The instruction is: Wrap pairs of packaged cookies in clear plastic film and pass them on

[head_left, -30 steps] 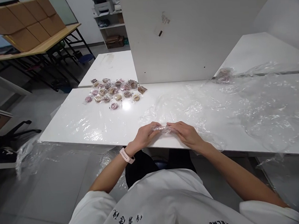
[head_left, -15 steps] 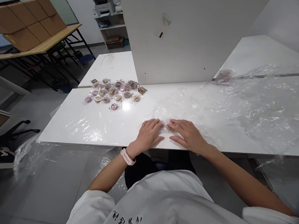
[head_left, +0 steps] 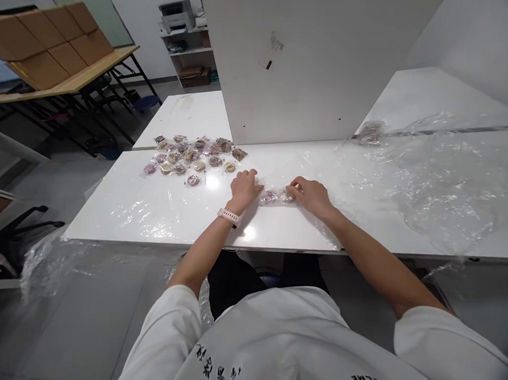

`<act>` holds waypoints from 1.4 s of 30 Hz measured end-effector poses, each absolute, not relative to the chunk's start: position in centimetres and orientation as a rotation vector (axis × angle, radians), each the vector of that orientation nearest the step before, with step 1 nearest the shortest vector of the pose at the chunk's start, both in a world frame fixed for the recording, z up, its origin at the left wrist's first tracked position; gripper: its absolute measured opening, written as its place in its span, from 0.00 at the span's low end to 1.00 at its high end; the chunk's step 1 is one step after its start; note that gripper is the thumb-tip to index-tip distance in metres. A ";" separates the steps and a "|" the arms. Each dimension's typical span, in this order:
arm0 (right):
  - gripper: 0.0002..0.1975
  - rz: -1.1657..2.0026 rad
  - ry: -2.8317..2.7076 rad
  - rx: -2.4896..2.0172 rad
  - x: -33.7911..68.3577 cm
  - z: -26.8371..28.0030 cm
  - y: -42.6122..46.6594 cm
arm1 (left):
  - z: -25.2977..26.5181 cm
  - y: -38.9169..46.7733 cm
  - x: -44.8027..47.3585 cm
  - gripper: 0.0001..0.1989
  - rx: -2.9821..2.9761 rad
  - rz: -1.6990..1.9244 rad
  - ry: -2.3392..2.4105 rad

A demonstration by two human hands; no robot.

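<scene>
Two small round snacks in clear wrappers lie side by side between my hands, a pinkish snack (head_left: 270, 197) and a brownish snack (head_left: 286, 196). Clear plastic film surrounds them, though its edges are hard to make out. My left hand (head_left: 243, 190) rests at the left end of this pair, thumb apart from the fingers, the thumb tip close to the film. On the other side, my right hand (head_left: 312, 198) has thumb and forefinger pinched on the film at the brownish snack's upper right edge.
Several wrapped snacks (head_left: 191, 155) are spread at the back left of the white table (head_left: 108, 193). Crumpled clear plastic film (head_left: 447, 195) covers the right side, with another wrapped bundle (head_left: 371, 132) at its back. A white upright panel (head_left: 291, 90) stands behind.
Both hands have moved away from my body and farther up the table with the two snacks. My left hand has shifted off the pair to its left end; the right fingers have closed to a pinch.
</scene>
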State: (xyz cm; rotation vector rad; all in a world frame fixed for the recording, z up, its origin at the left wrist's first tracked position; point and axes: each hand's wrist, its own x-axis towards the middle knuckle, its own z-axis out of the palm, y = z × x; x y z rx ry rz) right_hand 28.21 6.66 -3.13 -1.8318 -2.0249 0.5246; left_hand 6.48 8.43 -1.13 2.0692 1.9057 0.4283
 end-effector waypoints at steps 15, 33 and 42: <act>0.12 0.527 -1.931 -1.792 28.1 -4.4 6.4 | -2.3 4.0 8.9 0.18 1.834 1.022 1.250; 0.23 0.824 -1.519 -1.709 35.5 -0.3 -1.3 | -5.4 5.8 9.4 0.11 2.775 0.684 1.198; 0.20 1.165 -1.844 -1.294 26.2 -0.1 7.5 | -5.4 4.8 9.2 0.13 2.552 0.796 1.127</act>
